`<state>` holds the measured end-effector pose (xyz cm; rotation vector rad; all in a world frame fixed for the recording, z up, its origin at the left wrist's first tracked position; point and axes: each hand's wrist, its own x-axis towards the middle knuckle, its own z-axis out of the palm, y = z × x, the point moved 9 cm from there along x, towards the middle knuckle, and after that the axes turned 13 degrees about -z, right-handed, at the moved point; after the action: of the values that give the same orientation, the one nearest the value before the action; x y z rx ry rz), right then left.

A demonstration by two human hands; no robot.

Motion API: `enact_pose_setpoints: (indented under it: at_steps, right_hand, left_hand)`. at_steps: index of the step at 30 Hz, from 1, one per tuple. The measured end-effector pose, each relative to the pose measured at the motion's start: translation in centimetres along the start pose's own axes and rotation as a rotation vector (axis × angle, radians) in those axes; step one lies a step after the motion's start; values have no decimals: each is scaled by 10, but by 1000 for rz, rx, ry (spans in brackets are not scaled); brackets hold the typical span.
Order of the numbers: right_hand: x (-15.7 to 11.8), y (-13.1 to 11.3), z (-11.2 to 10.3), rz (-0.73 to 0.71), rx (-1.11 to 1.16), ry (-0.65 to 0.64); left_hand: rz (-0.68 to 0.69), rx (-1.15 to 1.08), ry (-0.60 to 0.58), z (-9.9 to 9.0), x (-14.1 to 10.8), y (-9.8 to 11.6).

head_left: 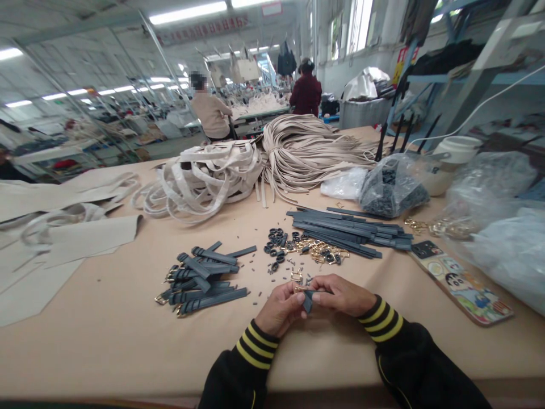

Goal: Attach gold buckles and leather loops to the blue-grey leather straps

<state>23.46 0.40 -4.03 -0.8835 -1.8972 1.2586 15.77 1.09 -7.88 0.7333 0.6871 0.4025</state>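
Close together near the table's front, my left hand (280, 309) and my right hand (343, 295) both pinch a short dark blue-grey strap (307, 303). A bit of gold metal shows at the left fingertips, probably a buckle, partly hidden by the fingers. Just beyond the hands lies a loose gold buckle (297, 276). Past it are a heap of gold buckles (323, 250) and several small dark strap loops (276, 241). To the left sits a pile of straps with buckles fitted (204, 278). Flat dark strips (353, 230) are stacked at the right.
A bundle of beige strips (298, 150) and coiled webbing (204, 179) lie at the back. Beige fabric pieces (85, 241) cover the left. At the right are a phone (462, 281), plastic bags (511, 250) and a white tub (457, 150). Two people work beyond the table.
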Motion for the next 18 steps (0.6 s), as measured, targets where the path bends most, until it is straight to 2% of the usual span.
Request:
enact_pose_setpoints:
  at_steps: [3,9,13,15,18]
  right_hand:
    - [1,0,2,-10,31,-1]
    - [6,4,3,9,-88,65]
    - [6,5,3,18,-102,70]
    - [4,8,5,48,-83,37]
    - [1,10,8,57,-88,-16]
  left_hand:
    - [56,-12,72,-4,0,5]
    - [114,-34,293,-20,0,2]
    - [157,43,424,-29,-1,2]
    - [151,90,415,-29,-1,2]
    - [80,173,292,-21,1,-3]
